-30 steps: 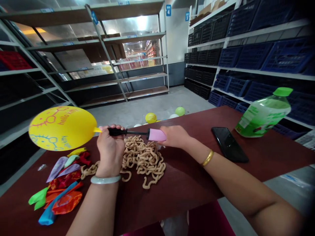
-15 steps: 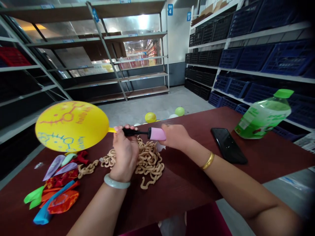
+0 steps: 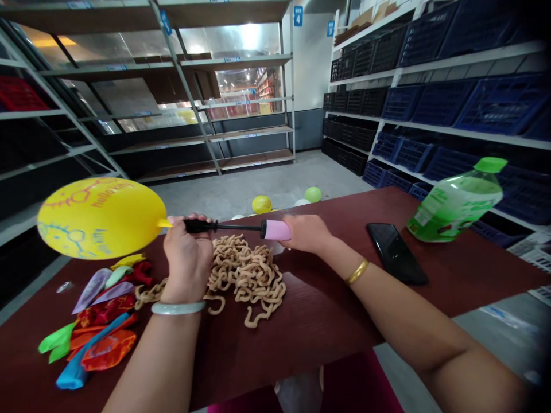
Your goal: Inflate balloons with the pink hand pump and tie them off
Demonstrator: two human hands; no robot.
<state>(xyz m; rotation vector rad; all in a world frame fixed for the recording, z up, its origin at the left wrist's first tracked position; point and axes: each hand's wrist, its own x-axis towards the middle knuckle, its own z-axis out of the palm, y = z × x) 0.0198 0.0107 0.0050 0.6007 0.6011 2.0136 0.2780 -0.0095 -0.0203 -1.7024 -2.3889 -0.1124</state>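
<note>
An inflated yellow balloon (image 3: 101,218) with drawings and writing points left, its neck on the black end of a hand pump (image 3: 236,227). My left hand (image 3: 188,252) is closed around the balloon's neck and the pump's black handle. At the pump's pink end, my right hand (image 3: 307,232) is wrapped round the barrel. A thin black rod shows between the two hands. Beneath the pump, a tangled beige cord (image 3: 249,275) lies on the dark red table (image 3: 318,321). Flat balloons in several colours (image 3: 103,344) lie to the left of my left forearm.
A black phone (image 3: 396,252) lies right of my right hand, with a green-capped bottle (image 3: 456,201) beyond it. More inflated balloons (image 3: 262,204) rest past the table's far edge. Metal shelves (image 3: 249,136) stand behind, and dark blue crates (image 3: 499,103) fill the shelving at the right.
My left hand has moved left with the balloon and the pump's black end, and more of the rod now shows. My right hand has stayed almost in place.
</note>
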